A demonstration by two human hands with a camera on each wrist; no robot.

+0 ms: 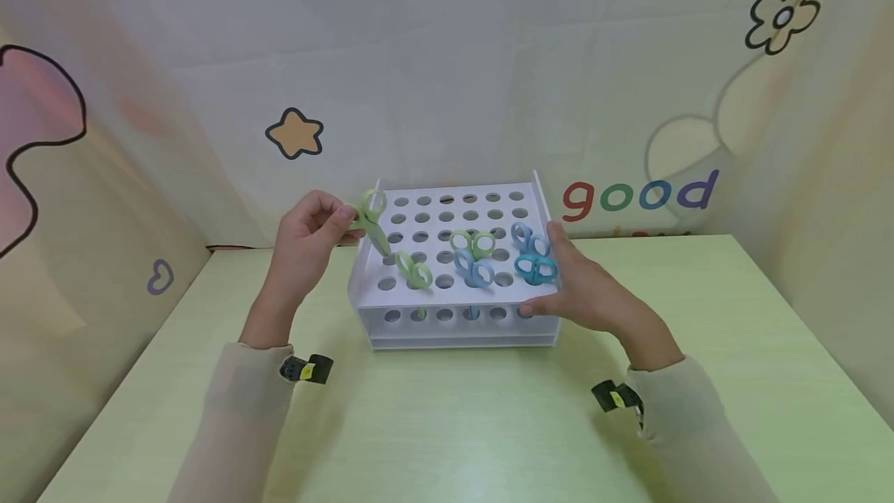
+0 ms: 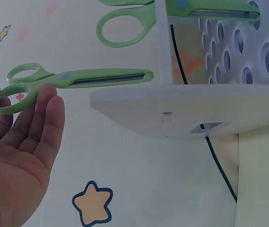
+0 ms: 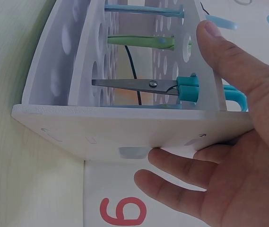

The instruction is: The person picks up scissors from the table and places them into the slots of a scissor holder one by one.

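My left hand pinches a pair of green scissors by the handle loops, thumb against fingertips. The closed blades point down at the rack's left part, tip just short of the top plate in the left wrist view. The white rack has rows of round holes in two levels. My right hand holds its right front corner, thumb at the top plate's front edge and fingers along the side panel. Teal scissors stand in a hole beside that hand.
More scissors stand handles up in the rack: green ones at front left, another green pair and light blue ones mid-rack, and light blue ones at right. A patterned cloth hangs behind the pale green table.
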